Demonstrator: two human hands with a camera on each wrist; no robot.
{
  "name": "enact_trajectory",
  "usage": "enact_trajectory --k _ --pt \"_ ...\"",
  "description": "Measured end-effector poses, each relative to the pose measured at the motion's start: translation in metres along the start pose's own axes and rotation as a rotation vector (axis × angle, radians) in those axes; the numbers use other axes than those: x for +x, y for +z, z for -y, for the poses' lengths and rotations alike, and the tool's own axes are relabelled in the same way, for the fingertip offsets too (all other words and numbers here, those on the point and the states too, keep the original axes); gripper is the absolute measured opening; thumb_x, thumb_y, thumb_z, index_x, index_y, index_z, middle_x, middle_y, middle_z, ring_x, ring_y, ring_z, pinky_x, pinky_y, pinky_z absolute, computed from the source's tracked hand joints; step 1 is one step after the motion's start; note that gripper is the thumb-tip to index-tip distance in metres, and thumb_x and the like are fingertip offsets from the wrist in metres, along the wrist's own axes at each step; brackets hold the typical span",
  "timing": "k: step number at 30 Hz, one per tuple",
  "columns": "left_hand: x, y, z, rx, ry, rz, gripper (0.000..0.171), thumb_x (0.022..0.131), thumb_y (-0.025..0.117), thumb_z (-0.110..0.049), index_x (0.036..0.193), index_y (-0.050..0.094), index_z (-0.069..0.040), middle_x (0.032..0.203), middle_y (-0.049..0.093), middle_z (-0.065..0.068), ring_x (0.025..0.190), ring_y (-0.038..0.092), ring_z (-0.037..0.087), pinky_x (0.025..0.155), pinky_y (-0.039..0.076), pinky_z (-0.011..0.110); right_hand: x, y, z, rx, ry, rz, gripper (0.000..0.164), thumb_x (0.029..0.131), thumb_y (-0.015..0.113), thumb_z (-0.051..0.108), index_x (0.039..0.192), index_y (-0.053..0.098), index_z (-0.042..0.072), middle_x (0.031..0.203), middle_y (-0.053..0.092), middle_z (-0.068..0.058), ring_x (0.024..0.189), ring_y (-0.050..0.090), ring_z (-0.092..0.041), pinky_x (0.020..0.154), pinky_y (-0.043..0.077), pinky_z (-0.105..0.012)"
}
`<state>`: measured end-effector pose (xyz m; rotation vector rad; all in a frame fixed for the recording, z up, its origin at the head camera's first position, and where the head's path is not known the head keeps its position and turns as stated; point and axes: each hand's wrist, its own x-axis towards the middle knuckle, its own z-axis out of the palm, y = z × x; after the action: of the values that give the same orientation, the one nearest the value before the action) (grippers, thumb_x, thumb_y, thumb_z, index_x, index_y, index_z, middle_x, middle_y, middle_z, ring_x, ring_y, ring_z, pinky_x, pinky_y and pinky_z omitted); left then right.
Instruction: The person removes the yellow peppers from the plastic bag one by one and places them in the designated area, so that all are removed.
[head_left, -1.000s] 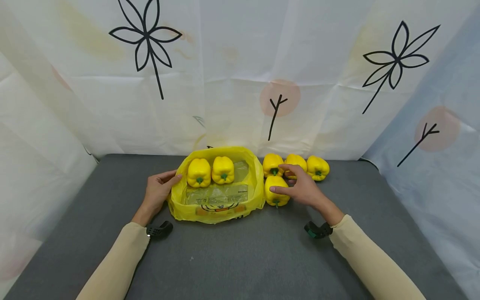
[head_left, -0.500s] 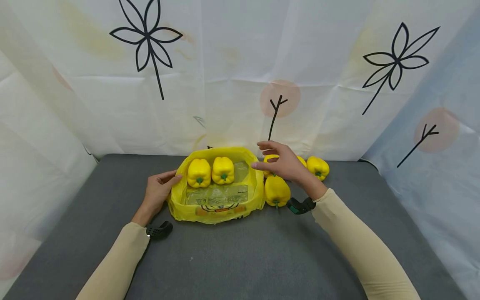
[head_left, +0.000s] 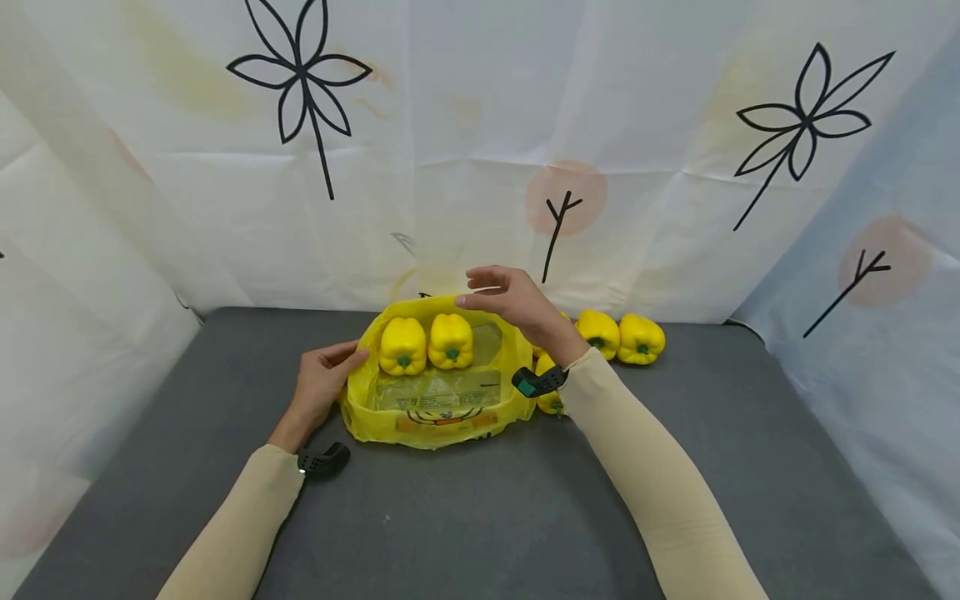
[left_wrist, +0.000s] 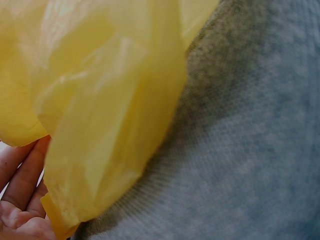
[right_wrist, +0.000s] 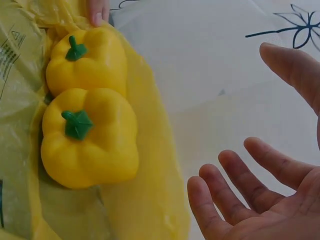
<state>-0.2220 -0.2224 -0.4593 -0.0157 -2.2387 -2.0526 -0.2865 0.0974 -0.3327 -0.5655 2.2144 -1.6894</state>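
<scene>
A yellow plastic bag (head_left: 375, 423) lies with its mouth spread wide on the grey table. Inside, side by side at the back left, are two yellow bell peppers (head_left: 402, 343) with green stems, seen close up as bell peppers (right_wrist: 95, 150) in the right wrist view. My left hand (head_left: 318, 382) pinches the bag's left rim between thumb and fingers. Above the back right rim hovers my right hand (head_left: 519, 302), fingers spread and holding nothing. In the right wrist view, the right hand's fingers (right_wrist: 250, 192) are apart from the peppers.
Right of the bag stand more bell peppers (head_left: 641, 339), some partly covered by my right forearm (head_left: 645, 475). A white cloth backdrop (head_left: 465, 208) with leaf drawings rises behind the grey table (head_left: 420, 525). Each wrist wears a black band (head_left: 324, 461).
My right hand has moved left and up, from over the peppers beside the bag to above its back right rim. My left hand stays on the bag's rim.
</scene>
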Motion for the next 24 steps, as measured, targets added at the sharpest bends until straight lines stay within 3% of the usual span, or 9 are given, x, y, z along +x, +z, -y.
enact_trajectory --k 6,14,24 --pt "0.0 0.002 0.001 -0.001 0.001 0.0 0.051 0.098 0.071 -0.025 0.135 0.061 0.008 0.103 0.07 -0.014 0.093 0.069 0.004 0.078 0.058 0.021 0.012 0.011 -0.021 0.01 0.043 -0.017 0.065 0.092 0.078 0.021 0.148 0.05 0.002 0.147 0.049 -0.017 0.132 0.049 -0.031 0.111 0.041 -0.05" --pt "0.001 0.003 0.001 -0.001 0.014 0.0 0.05 0.098 0.071 -0.026 0.135 0.061 0.008 0.102 0.071 -0.015 0.093 0.069 0.004 0.078 0.058 0.021 0.015 0.021 -0.044 -0.095 0.054 0.007 0.074 0.088 0.083 0.024 0.15 0.047 0.005 0.151 0.048 -0.011 0.137 0.045 -0.032 0.109 0.045 -0.045" --pt "-0.001 0.002 0.0 0.011 0.005 0.001 0.05 0.099 0.071 -0.026 0.135 0.061 0.007 0.103 0.07 -0.015 0.093 0.069 0.004 0.078 0.058 0.021 0.019 0.033 -0.053 -0.229 0.091 0.021 0.083 0.086 0.084 0.03 0.154 0.043 0.007 0.154 0.044 -0.013 0.137 0.045 -0.032 0.108 0.045 -0.046"
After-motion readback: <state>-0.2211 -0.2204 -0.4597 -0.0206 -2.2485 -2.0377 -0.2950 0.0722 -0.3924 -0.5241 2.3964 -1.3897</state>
